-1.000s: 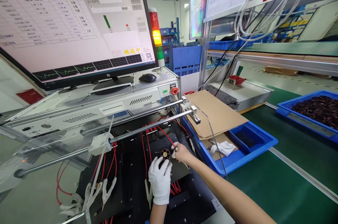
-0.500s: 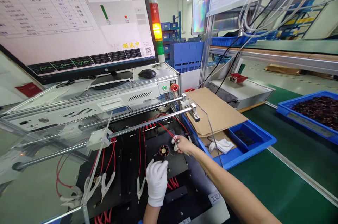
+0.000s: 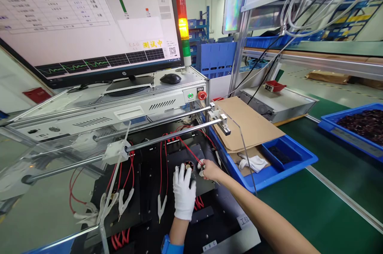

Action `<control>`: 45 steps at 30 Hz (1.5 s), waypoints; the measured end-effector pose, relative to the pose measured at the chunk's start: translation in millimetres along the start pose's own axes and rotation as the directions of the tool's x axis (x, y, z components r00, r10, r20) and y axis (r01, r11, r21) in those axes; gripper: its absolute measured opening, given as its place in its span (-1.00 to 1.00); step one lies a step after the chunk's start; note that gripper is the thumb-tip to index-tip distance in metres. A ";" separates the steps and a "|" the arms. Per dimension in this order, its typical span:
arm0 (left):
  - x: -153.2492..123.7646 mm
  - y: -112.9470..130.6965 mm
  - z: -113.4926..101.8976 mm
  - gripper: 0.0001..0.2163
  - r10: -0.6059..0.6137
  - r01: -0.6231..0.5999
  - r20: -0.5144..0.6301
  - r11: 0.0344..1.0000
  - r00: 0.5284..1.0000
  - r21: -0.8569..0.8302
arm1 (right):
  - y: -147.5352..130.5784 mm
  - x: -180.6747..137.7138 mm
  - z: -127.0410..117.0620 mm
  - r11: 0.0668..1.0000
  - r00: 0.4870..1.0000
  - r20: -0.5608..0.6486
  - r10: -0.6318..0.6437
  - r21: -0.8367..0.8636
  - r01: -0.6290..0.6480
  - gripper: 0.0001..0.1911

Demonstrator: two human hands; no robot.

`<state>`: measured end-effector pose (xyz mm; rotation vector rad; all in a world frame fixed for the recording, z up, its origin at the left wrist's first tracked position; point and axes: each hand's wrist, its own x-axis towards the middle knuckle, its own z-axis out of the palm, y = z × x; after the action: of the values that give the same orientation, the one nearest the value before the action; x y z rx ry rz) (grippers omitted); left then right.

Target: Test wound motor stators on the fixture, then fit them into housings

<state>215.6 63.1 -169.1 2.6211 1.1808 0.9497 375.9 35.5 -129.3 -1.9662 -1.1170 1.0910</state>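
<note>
Left hand [image 3: 184, 196], loosely spread, partly covered the coil [image 3: 189, 164]; just beside, the right hand [image 3: 209, 170] gripped red leads [image 3: 189, 149]!

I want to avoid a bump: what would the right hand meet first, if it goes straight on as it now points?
The right hand would probably meet the round wound part first; depth is unclear, so it might pass above instead.
</note>
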 end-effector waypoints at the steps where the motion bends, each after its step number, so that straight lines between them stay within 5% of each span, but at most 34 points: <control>1: 0.9 -4.8 0.7 -0.63 0.025 -0.025 -0.021 1.000 0.999 0.006 | -1.3 -1.6 -2.6 0.999 0.999 -0.048 -0.020 -0.042 0.018 -0.77; 5: 3.3 -15.4 -1.0 -0.75 0.012 -0.014 -0.121 1.000 0.993 -0.018 | -14.8 -7.1 -7.5 0.978 0.977 -0.190 -0.093 -0.200 0.054 -0.75; 10: -3.4 -19.2 2.2 -0.83 -0.078 0.053 -0.177 0.988 0.981 -0.143 | -30.7 -11.4 17.1 0.931 0.983 -0.154 -0.104 -0.362 0.042 -0.76; 16: -8.3 -24.4 7.5 -0.80 -0.082 0.060 -0.163 0.989 0.983 -0.136 | -25.1 -10.8 32.6 0.976 0.976 -0.215 -0.024 -0.215 -0.024 -0.72; 25: 8.0 -27.3 -0.3 -0.81 -0.110 0.104 -0.164 0.994 0.980 -0.041 | -42.6 11.5 8.8 0.996 0.993 0.079 0.085 -0.002 -0.086 -0.70; 30: 10.0 -29.2 3.4 -0.81 -0.077 0.075 -0.155 0.997 0.985 -0.013 | -53.2 23.3 0.8 0.997 0.997 -0.006 0.071 0.005 -0.071 -0.67; 33: 8.4 -31.6 0.7 -0.82 -0.055 0.057 -0.175 0.998 0.983 0.009 | -44.6 29.7 -16.1 0.996 0.996 -0.041 0.083 0.030 -0.082 -0.64; 39: 4.7 -15.2 2.1 -0.64 0.061 -0.027 -0.182 0.982 0.981 0.186 | -9.4 23.4 -18.7 0.967 0.980 0.100 0.169 0.176 -0.185 -0.69; 45: 11.9 -1.2 11.1 -0.81 0.113 -0.061 -0.276 0.980 0.955 0.190 | 0.3 13.5 -19.7 0.910 0.993 0.049 0.105 0.399 -0.116 -0.73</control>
<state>227.3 74.0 -172.5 2.7653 1.2736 1.3371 397.4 45.1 -125.2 -1.7051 -0.7259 1.2939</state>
